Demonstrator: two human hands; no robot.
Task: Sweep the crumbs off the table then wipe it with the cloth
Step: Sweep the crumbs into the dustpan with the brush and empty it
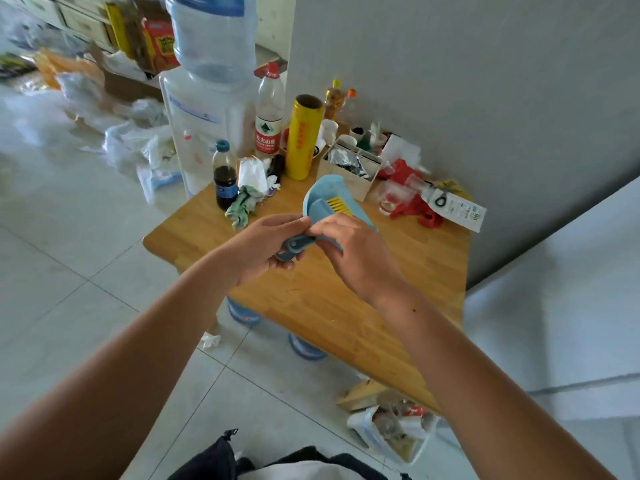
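Dustpan set: clasped in both hands over the table middle, lifted clear of the wood. Left hand fingers curled round the grey-blue handle. Right hand fingers bunched, pinching the pale pan's neck just beside the left thumb. Long axis running from handle end, nearest the body, up and away to the pan mouth at the far side, yellow comb teeth showing inside. Likely splitting brush from pan, so needs a pull apart along that axis. Bare wood below and toward near and right edges, good sweeping room. Cloth crumpled at far-left edge, touching cola bottle, nearer the left hand. Far edge crowded: yellow roll, box, red bag. Crumbs too small to tell.
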